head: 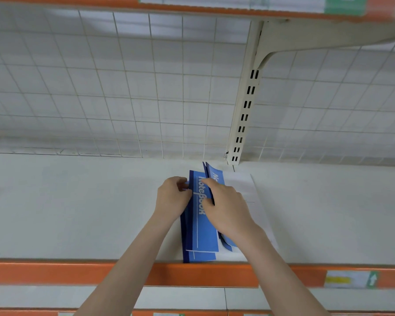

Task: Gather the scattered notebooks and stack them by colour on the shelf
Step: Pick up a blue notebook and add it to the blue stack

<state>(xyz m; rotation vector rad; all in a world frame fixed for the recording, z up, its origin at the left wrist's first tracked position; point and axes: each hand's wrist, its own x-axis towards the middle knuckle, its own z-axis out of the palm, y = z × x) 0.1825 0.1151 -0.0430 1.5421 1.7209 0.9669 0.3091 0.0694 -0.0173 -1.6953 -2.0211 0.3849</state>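
Left hand (172, 197) grips left edge of blue notebooks (201, 226) on white shelf (78, 213); right hand (226, 206) clamps their top covers.

White shelf (78, 213), orange front edge; blue notebooks (202, 233) stacked on it.

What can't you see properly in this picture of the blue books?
Head view only:
- How many blue paper notebooks: the left hand and right hand cover them.
- Second notebook's white title: hidden under the right hand.
- Orange shelf-edge price labels: blurred.
- Upper shelf's contents: cut off by the top edge.
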